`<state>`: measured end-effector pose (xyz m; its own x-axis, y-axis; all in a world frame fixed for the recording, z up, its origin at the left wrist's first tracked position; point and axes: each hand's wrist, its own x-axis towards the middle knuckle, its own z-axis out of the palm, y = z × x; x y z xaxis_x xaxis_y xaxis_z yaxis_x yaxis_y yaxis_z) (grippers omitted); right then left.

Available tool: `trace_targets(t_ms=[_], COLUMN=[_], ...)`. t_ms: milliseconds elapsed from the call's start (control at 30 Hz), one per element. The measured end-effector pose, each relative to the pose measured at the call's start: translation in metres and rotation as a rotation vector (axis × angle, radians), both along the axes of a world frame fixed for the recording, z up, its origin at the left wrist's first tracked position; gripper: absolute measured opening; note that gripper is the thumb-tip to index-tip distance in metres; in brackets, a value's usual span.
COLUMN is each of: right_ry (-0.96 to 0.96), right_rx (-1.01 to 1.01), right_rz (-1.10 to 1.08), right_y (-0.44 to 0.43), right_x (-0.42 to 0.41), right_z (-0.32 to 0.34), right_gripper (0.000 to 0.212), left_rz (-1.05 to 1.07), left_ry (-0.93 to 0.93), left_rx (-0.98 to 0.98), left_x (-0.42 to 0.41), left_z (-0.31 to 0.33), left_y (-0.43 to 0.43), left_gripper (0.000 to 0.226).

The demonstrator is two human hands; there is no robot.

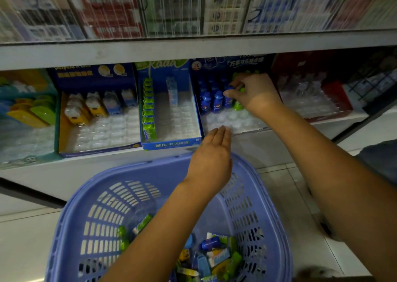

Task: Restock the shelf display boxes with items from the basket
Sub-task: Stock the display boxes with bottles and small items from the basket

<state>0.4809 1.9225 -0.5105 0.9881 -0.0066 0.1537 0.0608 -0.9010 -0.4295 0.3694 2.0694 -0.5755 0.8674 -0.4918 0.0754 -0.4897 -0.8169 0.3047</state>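
Observation:
A lilac plastic basket (pixel 103 206) sits low in front of me, holding several small blue, green and yellow items (pixel 212 253). On the lower shelf stands a dark blue display box (pixel 234 63) with small blue bottles (pixel 217 102) in its clear tray. My right hand (pixel 255 92) reaches into that box and pinches a small green item (pixel 242 89) beside the blue bottles. My left hand (pixel 211 159) hovers with straight fingers over the basket's far rim, fingertips at the box's front edge, holding nothing.
Left of it stand a blue-green display box (pixel 171 145) with a row of green packs, a blue-yellow box (pixel 96 150) with animal-shaped items, and a teal box (pixel 25 110). A red box (pixel 335 97) is to the right. An upper shelf (pixel 193 45) overhangs. Tiled floor lies below.

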Motion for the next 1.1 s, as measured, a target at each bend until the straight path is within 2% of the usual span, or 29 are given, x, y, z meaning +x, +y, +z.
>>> trace_targets(t_ms=[100, 267, 400, 500, 567, 600, 633, 667, 733, 800, 867, 933, 1033, 1100], right_ry=[0.074, 0.115, 0.159, 0.212, 0.071, -0.031, -0.053, 0.019, 0.32, 0.634, 0.795, 0.845, 0.838, 0.778], right_rx=[-0.108, -0.14, -0.285, -0.416, -0.325, -0.222, -0.119, -0.043, -0.037, -0.186, -0.302, -0.326, -0.408, -0.493], right_rz=[0.064, 0.102, 0.143, 0.134, 0.083, 0.081, 0.114, 0.176, 0.312, 0.388, 0.415, 0.371, 0.312, 0.288], right_y=[-0.003, -0.006, -0.005, 0.006, 0.015, 0.022, 0.031, 0.041, 0.062, 0.078, 0.086, 0.089, 0.09, 0.086], right_x=[0.003, 0.007, 0.013, 0.005, -0.016, -0.032, -0.049, -0.068, -0.101, -0.123, -0.134, -0.139, -0.147, -0.154], right_z=[0.01, 0.013, 0.019, 0.023, 0.022, 0.018, 0.012, 0.003, -0.026, -0.07, -0.119, -0.165, -0.214, -0.238], right_gripper=[0.034, 0.034, 0.04, 0.047, 0.044, 0.036, 0.027, 0.022, 0.023, 0.021, 0.025, 0.036, 0.054, 0.055], left_rz=[-0.002, -0.017, -0.025, -0.05, 0.002, 0.057, 0.114, 0.161, 0.198, 0.137, 0.03, 0.002, -0.005, -0.011], left_ry=[0.026, 0.026, 0.08, 0.056, 0.017, 0.022, 0.057, 0.139, 0.398, 0.629, 0.779, 0.876, 0.916, 0.909], left_rx=[-0.001, -0.007, 0.0, -0.189, -0.374, -0.438, -0.453, -0.401, -0.151, 0.097, 0.229, 0.3, 0.341, 0.341], left_x=[0.001, 0.005, 0.007, -0.006, -0.024, -0.033, -0.04, -0.046, -0.057, -0.073, -0.092, -0.104, -0.104, -0.101], left_z=[0.001, 0.0, 0.008, 0.02, 0.015, 0.006, -0.008, -0.026, -0.066, -0.102, -0.13, -0.148, -0.154, -0.156], left_y=[0.001, 0.002, 0.004, 0.012, 0.028, 0.039, 0.051, 0.063, 0.087, 0.109, 0.124, 0.131, 0.134, 0.136], left_gripper=[0.071, 0.069, 0.067, 0.059, 0.045, 0.036, 0.029, 0.024, 0.025, 0.034, 0.041, 0.047, 0.053, 0.045])
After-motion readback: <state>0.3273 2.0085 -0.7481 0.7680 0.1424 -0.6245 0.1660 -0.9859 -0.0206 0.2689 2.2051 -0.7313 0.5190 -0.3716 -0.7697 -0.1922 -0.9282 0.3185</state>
